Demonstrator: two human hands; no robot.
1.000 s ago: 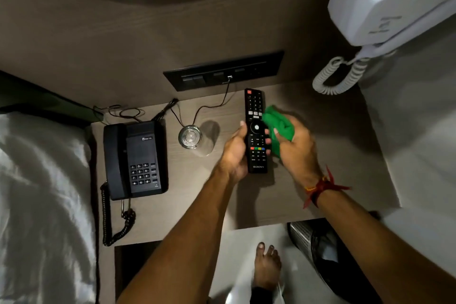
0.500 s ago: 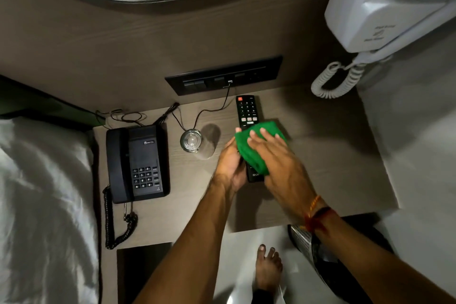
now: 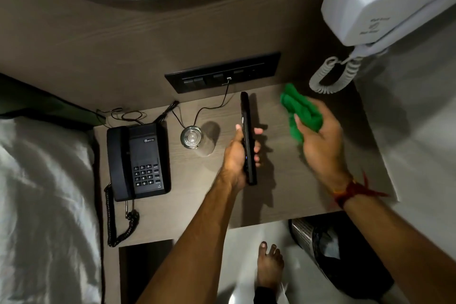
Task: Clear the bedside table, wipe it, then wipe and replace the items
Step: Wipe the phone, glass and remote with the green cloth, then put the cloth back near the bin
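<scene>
While the left hand (image 3: pixel 238 155) grips the black remote (image 3: pixel 247 138) on its edge, thumb on one side and fingers curled round the other, the remote stands tilted above the middle of the bedside table (image 3: pixel 197 205), its far end pointing toward the back edge. Off to its side and apart from it, the right hand (image 3: pixel 320 140) is closed on a bunched green cloth (image 3: pixel 299 111), held over the table's back right part; a red thread band (image 3: pixel 350 190) circles that wrist. Just beside the remote, toward the table's left, stands a clear glass (image 3: pixel 195 138). Further left, along the left edge, sits a black telephone (image 3: pixel 138 160). A dark switch panel (image 3: pixel 222 74) is set in the wall behind the back edge, with a thin cable running down from it. A white wall phone (image 3: pixel 385 5) hangs above the back right corner.
</scene>
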